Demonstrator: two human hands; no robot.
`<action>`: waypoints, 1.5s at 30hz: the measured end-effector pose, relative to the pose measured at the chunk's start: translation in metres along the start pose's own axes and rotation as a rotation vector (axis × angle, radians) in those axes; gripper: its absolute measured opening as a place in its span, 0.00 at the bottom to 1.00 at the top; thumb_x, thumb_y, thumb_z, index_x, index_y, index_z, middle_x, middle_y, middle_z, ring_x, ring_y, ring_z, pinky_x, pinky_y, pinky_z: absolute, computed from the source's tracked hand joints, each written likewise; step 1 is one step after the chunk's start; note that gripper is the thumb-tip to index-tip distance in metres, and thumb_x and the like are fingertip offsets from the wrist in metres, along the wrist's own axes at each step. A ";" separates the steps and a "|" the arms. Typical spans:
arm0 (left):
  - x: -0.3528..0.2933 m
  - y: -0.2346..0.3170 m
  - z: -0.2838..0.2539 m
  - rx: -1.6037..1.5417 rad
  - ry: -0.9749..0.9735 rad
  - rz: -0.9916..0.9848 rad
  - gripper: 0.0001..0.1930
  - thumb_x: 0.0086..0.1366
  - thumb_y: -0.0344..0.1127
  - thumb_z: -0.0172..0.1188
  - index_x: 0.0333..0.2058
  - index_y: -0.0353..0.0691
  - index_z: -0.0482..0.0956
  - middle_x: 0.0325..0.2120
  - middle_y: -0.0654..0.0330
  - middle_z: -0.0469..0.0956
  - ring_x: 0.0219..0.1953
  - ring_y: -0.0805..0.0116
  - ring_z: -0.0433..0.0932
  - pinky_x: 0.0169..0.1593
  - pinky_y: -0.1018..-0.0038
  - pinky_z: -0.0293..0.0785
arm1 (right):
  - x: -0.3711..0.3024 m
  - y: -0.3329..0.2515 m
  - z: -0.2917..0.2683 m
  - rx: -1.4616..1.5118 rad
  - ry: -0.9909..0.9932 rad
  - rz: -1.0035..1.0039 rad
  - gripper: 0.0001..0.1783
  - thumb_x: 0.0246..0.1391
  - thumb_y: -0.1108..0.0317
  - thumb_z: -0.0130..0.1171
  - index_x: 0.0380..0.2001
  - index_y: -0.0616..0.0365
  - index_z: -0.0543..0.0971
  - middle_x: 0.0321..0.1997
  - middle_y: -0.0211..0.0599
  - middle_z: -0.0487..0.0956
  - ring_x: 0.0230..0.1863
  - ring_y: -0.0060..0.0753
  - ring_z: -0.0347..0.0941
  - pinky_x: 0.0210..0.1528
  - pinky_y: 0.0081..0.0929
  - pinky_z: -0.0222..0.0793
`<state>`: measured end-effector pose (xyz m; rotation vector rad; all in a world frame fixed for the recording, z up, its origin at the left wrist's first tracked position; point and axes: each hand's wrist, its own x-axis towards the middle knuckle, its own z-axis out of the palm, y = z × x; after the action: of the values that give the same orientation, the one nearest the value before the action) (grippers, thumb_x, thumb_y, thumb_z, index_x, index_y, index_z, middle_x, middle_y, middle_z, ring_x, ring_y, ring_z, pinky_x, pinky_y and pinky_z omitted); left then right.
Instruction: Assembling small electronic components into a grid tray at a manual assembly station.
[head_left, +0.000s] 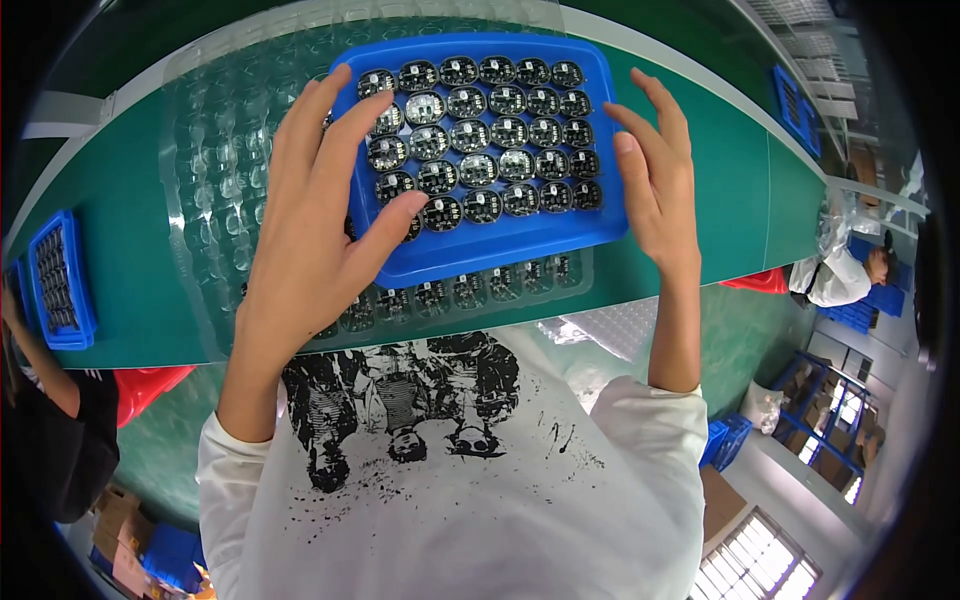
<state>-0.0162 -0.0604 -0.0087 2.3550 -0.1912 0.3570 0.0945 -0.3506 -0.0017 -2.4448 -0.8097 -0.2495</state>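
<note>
1. Head view shows the blue tray [500,245] on the green table [740,190], between the person's two hands.

2. The left hand [312,215] is spread over the left rim, its thumb above the near left corner. The right hand [658,190] is loosely curved at the right rim. Both look open, not closed around anything; whether the fingertips touch the tray, I cannot tell.

3. I judge the tray stiff and rather light, with smooth plastic that may be slightly slippery. It is best held by its two short rims and kept level.

4. Many small rounded circuit boards [466,102] fill it in rows. They are probably light but fragile, so their edges are the safer place to hold.

5. Under the tray lies a clear blister sheet [215,180], seemingly thin and flexible, with more boards along its near edge. At far left, a second tray [84,275] also contains dark pieces in rows.
</note>
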 end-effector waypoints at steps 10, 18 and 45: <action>-0.003 -0.005 -0.004 0.024 -0.010 -0.031 0.27 0.61 0.37 0.65 0.58 0.40 0.70 0.66 0.44 0.58 0.67 0.36 0.56 0.67 0.50 0.55 | 0.004 -0.002 0.007 -0.086 -0.052 -0.023 0.24 0.67 0.56 0.48 0.51 0.67 0.79 0.69 0.54 0.65 0.71 0.56 0.57 0.70 0.46 0.53; -0.005 -0.008 0.000 0.050 -0.008 -0.041 0.26 0.62 0.36 0.63 0.59 0.41 0.70 0.66 0.45 0.58 0.68 0.41 0.56 0.68 0.53 0.56 | 0.015 0.005 0.013 0.009 -0.005 0.030 0.24 0.68 0.56 0.46 0.51 0.66 0.79 0.69 0.52 0.65 0.70 0.52 0.59 0.68 0.41 0.56; -0.012 -0.008 -0.004 -0.019 0.012 -0.091 0.25 0.62 0.32 0.63 0.58 0.39 0.70 0.66 0.45 0.59 0.68 0.42 0.57 0.66 0.54 0.59 | 0.038 -0.003 -0.001 -0.095 0.131 -0.062 0.07 0.58 0.70 0.60 0.36 0.61 0.84 0.61 0.48 0.74 0.62 0.47 0.71 0.61 0.39 0.66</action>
<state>-0.0262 -0.0514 -0.0144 2.3337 -0.0813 0.3243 0.1229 -0.3304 0.0136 -2.4631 -0.8345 -0.4766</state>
